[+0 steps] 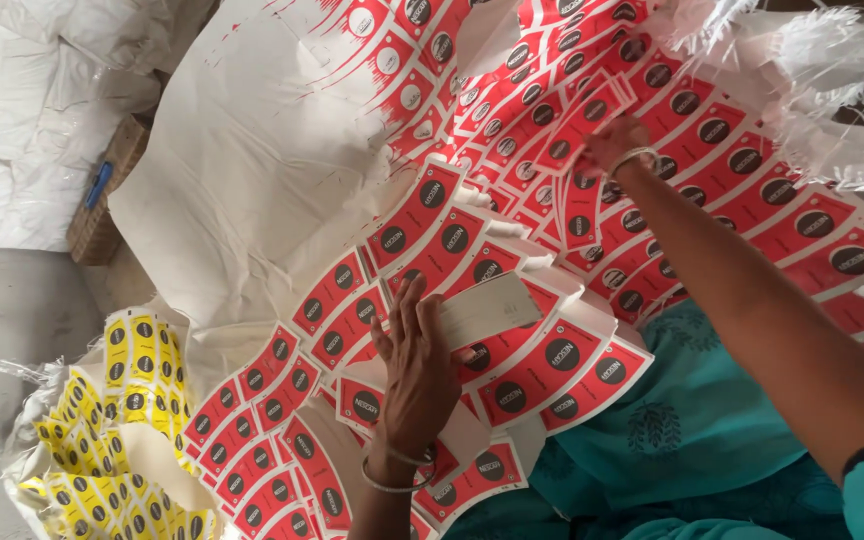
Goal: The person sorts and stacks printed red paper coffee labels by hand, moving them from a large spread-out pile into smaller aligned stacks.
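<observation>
My left hand (418,372), with thin bangles at the wrist, holds a small white-edged stack of cards (484,308) above a heap of red die-cut labels (512,250), each with a dark round mark. My right hand (616,142) reaches far out over the heap, its arm crossing from the lower right. Its fingers pinch one red label (582,205) among the others. The red labels lie in overlapping rows across the whole middle of the view.
A large white woven sack sheet (252,150) lies under the heap. A bag of yellow labels (122,420) sits at the lower left. White sacks (12,110) and a brown woven box (102,205) stand at the left. Frayed white sack threads (822,70) hang at top right. Teal cloth (692,420) covers my lap.
</observation>
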